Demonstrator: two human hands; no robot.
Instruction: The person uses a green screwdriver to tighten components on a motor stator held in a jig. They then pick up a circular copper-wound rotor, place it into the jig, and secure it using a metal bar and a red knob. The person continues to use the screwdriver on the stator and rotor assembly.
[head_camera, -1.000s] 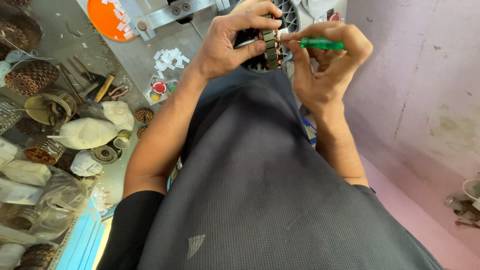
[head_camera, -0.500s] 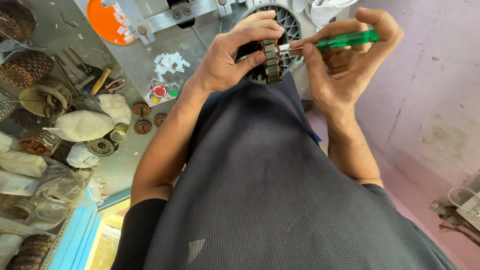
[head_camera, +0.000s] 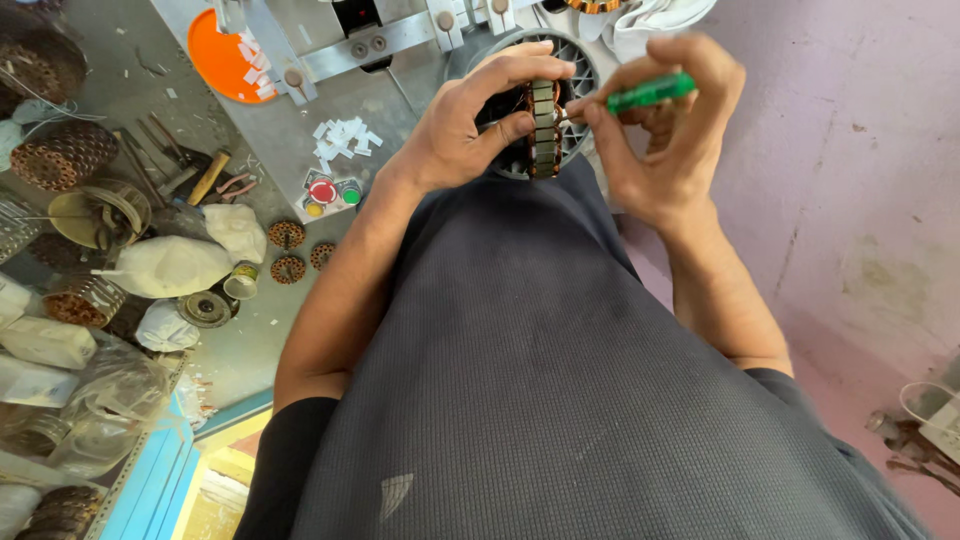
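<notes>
The gray table (head_camera: 300, 110) sits in front of me with an orange disc (head_camera: 225, 55) on it. My left hand (head_camera: 455, 140) is wrapped tight around a round metal motor core (head_camera: 543, 128), up by my chest. My right hand (head_camera: 665, 140) pinches a small green-handled tool (head_camera: 650, 92), and its tip touches the core's edge.

The left hand (head_camera: 462, 140) grips a ringed motor stator (head_camera: 543, 130) while the right hand (head_camera: 665, 140) pokes a green-handled tool (head_camera: 650, 92) at it.
</notes>
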